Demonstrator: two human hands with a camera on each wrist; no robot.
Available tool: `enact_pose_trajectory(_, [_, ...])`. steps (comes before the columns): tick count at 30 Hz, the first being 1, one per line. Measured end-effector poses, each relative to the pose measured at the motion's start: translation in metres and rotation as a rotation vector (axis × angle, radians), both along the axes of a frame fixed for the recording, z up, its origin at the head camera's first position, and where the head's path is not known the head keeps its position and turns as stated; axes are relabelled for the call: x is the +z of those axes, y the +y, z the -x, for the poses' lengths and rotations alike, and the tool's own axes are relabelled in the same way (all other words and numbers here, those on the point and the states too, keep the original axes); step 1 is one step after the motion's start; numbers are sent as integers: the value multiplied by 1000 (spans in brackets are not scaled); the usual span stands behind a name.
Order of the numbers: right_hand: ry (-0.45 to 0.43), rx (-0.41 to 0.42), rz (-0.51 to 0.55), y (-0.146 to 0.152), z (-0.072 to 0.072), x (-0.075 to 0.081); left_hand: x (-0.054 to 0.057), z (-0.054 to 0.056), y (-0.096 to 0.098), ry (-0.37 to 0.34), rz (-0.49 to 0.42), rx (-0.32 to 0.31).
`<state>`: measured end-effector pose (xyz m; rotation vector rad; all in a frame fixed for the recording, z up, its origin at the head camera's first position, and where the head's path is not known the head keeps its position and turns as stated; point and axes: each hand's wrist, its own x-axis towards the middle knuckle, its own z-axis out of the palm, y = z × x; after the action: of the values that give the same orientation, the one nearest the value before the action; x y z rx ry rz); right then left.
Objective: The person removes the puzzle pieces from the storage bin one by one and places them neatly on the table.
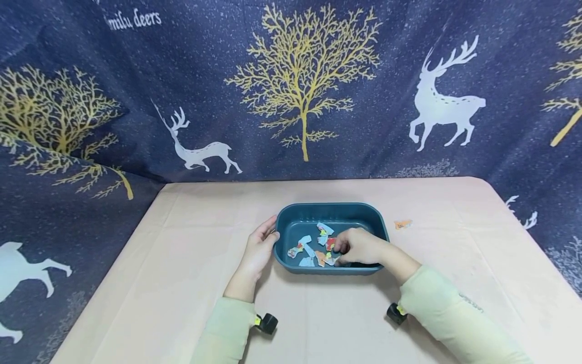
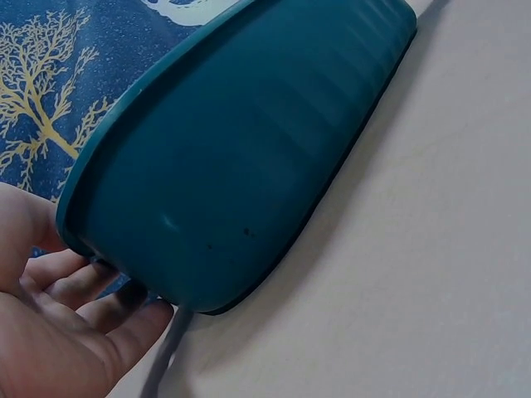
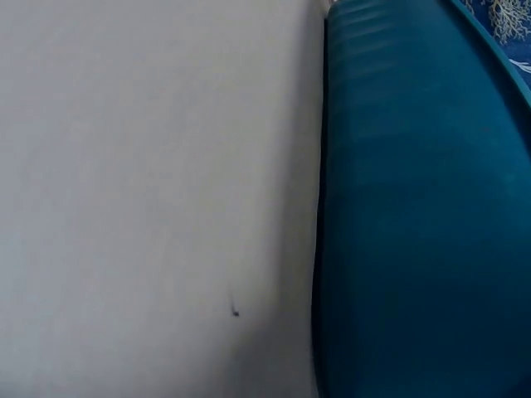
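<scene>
At the far left, a dark blue cloth (image 1: 141, 141) printed with white deer and yellow trees hangs down, and it runs behind the whole pale surface (image 1: 182, 242). A light green sleeve (image 1: 225, 328) comes up from the bottom, with a small black camera (image 1: 267, 323) at its inner side. Beyond it, the left hand (image 1: 256, 253) grips the left end of a dark teal tub (image 1: 327, 271), thumb at the rim and fingers against the outside wall.

The tub sits upright on the surface. Inside it, from left to right, lie a patterned scrap (image 1: 294, 251), pale blue scraps (image 1: 306, 262), an orange scrap (image 1: 320, 258) near the front wall, a blue-and-yellow scrap (image 1: 324, 230) farther back and a red scrap (image 1: 331, 244). The right hand (image 1: 361, 246) reaches over the tub's right side, its fingers bent down beside the red scrap; whether they pinch a piece, I cannot tell. A second black camera (image 1: 396, 314) is at the right sleeve (image 1: 450, 313). Just right of the tub, another orange piece (image 1: 402, 224) lies on the surface.
</scene>
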<state>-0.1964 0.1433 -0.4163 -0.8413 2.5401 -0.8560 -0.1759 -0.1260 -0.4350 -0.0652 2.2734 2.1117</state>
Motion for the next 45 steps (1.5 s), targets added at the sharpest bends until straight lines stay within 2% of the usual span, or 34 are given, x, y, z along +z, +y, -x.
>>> enact_pose_trajectory(9, [30, -6, -91, -2, -2, 1, 1, -1, 1, 0, -13, 5])
enact_pose_trajectory(16, [71, -8, -105, -3, -3, 2, 2, -2, 1, 8, -11, 7])
enact_pose_trajectory(23, [79, -50, -71, -4, -4, 3, 2, -1, 0, 4, -10, 6])
enact_pose_trajectory(35, [29, -53, 38, 2, -3, 5, -1, 0, 2, 6, -17, -9])
enact_pose_trajectory(41, [31, -32, 68, 1, -2, 6, 0, -3, 0, 10, -5, 13])
enact_pose_trajectory(45, [34, -60, 80, 2, -1, 5, 0, -3, 1, 9, -3, 8])
